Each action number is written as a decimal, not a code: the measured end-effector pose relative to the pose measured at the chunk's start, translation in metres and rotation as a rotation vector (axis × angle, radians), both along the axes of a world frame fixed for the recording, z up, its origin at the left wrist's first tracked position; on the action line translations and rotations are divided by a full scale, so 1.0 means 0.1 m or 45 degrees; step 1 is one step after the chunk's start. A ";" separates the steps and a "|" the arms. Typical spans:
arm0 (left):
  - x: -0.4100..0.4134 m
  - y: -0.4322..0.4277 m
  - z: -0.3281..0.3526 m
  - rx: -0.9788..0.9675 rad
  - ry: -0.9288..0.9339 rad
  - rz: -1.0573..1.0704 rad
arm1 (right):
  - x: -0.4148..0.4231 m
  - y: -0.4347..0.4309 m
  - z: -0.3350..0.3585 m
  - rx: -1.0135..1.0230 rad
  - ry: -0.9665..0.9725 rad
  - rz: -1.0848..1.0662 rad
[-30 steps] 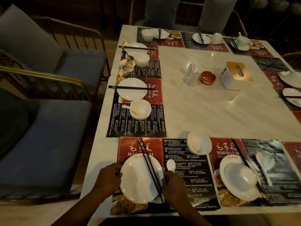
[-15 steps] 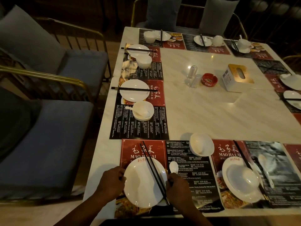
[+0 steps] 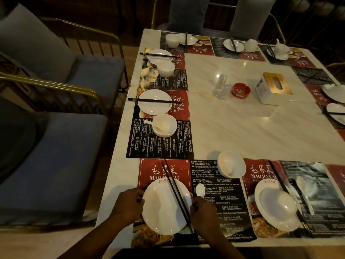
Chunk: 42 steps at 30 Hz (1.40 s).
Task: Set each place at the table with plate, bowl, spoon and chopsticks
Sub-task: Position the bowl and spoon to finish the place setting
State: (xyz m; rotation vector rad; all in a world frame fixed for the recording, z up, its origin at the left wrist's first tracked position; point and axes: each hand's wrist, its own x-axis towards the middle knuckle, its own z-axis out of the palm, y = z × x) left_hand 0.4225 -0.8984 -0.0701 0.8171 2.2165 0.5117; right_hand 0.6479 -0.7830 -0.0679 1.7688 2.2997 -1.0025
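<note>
A white plate (image 3: 160, 206) lies on the red and black placemat (image 3: 224, 193) at the near edge of the white table (image 3: 252, 128). My left hand (image 3: 128, 204) grips the plate's left rim and my right hand (image 3: 204, 212) holds its right rim. Black chopsticks (image 3: 176, 193) lie slanted across the plate. A white spoon (image 3: 200, 190) shows just above my right hand, its handle hidden under my fingers. An empty white bowl (image 3: 231, 167) stands further back to the right.
To the right, another plate with a bowl in it (image 3: 276, 206), chopsticks and a spoon (image 3: 303, 193). Places along the left edge (image 3: 155, 101) and far edge hold plates, bowls and chopsticks. Mid-table stand a tissue box (image 3: 272, 88), red ashtray (image 3: 240, 89) and clear shakers (image 3: 222, 86). Cushioned chairs (image 3: 56, 146) stand on the left.
Both hands stay on the plate's rims. The view has shifted slightly; the plate and chopsticks look almost unmoved on the mat.
</note>
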 end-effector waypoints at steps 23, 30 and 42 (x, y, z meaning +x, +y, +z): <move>0.03 -0.05 -0.05 -0.006 -0.022 0.002 | 0.02 -0.07 0.11 -0.019 -0.018 -0.012; 0.03 -0.06 -0.05 0.022 -0.020 0.003 | 0.03 -0.10 0.11 0.026 0.000 -0.019; 0.07 0.08 0.10 0.144 0.126 0.016 | -0.22 -0.12 0.14 0.242 -0.062 0.457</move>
